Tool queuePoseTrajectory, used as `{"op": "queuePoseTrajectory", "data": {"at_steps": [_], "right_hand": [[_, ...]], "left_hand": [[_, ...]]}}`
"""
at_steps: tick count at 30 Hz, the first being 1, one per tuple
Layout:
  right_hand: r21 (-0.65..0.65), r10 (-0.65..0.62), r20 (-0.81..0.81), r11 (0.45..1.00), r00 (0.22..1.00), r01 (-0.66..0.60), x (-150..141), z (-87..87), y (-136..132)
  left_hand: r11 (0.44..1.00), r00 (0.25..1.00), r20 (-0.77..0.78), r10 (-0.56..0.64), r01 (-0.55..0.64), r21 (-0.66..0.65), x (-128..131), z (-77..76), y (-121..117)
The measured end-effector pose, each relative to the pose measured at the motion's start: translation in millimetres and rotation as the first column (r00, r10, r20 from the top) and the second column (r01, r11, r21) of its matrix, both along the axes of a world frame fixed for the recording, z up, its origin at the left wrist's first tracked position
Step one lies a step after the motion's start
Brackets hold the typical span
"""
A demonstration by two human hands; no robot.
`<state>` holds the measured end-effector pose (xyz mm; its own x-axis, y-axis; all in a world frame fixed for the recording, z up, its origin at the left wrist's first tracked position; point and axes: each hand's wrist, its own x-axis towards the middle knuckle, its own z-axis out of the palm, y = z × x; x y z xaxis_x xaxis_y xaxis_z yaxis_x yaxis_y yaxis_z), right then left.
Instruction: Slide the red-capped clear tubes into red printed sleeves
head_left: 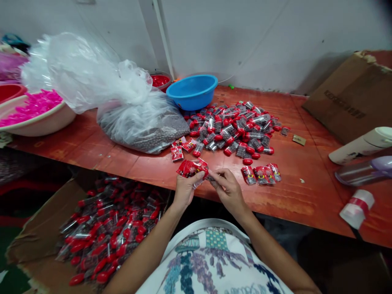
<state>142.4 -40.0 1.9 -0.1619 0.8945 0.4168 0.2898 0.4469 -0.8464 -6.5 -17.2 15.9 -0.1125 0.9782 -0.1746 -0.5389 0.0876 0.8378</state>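
Over the table's front edge, my left hand (186,186) is closed on red printed packets (190,166), its thumb pressed on top of them. My right hand (227,188) meets them from the other side, fingertips pinched together at the packets' right end; what exactly lies between those fingers is hidden. Beyond my hands is a heap of small clear bottles with red caps and dark contents (232,126). To the right lies a short row of red packets (263,174), and a few more red printed packets (177,154) lie just left of the heap.
A clear plastic bag of dark beads (143,126) and a blue basin (192,92) stand behind. A basin of pink pieces (39,120) is far left. Below left, a cardboard box (39,237) holds many red-capped bottles. At right are a carton (352,98), cups (364,147) and a roll (357,208).
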Motion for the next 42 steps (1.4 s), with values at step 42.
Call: {"op": "queuePoseTrajectory", "data": {"at_steps": [42], "right_hand": [[-0.341, -0.301, -0.389, 0.925, 0.871, 0.168, -21, -15.5, -4]], "left_hand": [[0.994, 1.0, 0.015, 0.016, -0.015, -0.106, 18, -0.1, -5]]}}
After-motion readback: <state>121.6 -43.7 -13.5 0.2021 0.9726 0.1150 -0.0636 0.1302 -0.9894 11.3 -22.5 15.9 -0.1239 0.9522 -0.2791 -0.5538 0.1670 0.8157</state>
